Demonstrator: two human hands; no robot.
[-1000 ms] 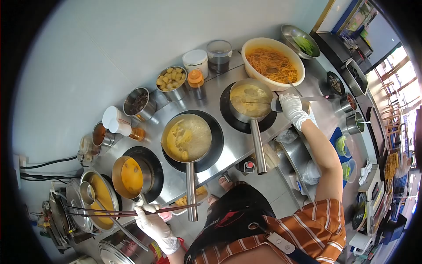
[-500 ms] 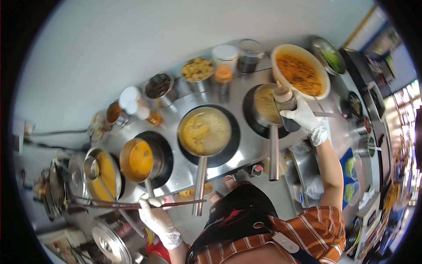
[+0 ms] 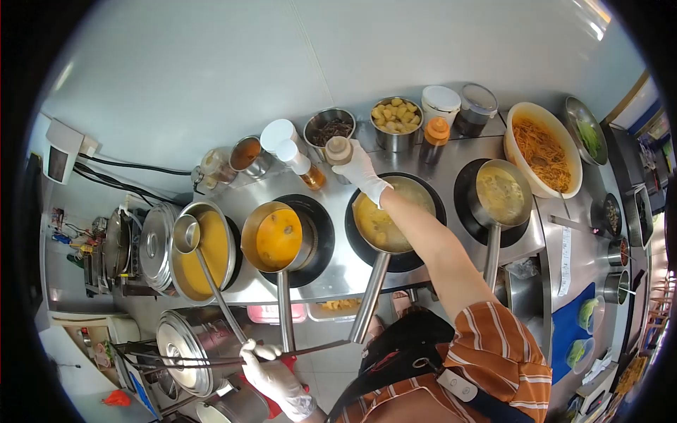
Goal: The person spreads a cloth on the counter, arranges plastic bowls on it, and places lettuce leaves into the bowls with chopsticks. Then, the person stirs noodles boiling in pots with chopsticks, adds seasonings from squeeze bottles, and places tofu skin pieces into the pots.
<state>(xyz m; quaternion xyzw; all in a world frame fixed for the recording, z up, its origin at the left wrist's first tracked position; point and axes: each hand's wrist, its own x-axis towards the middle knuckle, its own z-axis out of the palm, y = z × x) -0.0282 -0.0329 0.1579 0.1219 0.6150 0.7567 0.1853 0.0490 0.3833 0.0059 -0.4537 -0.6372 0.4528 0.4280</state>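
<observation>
My gloved left hand (image 3: 273, 377) is closed round a pair of long dark chopsticks (image 3: 321, 348), near the end of a ladle handle. My right hand (image 3: 360, 171), also gloved, grips a squeeze bottle (image 3: 339, 151) at the back of the counter, in front of a steel pot of dark pieces (image 3: 328, 125). My right forearm passes over a saucepan of pale yellow broth (image 3: 393, 211) and hides part of it. Left of that stands a saucepan of orange soup (image 3: 278, 238); on the right, another saucepan holds yellowish broth (image 3: 502, 194).
A ladle (image 3: 187, 234) rests in a wide pot of yellow liquid (image 3: 204, 271) at the left. Along the back are a pot of yellow chunks (image 3: 397, 116), an orange-capped bottle (image 3: 434, 141) and a bowl of orange noodles (image 3: 541, 151). Saucepan handles jut over the counter's front edge.
The view has shifted left. My right hand has carried the squeeze bottle from the right-hand saucepan to the back of the counter. My left hand still holds the chopsticks.
</observation>
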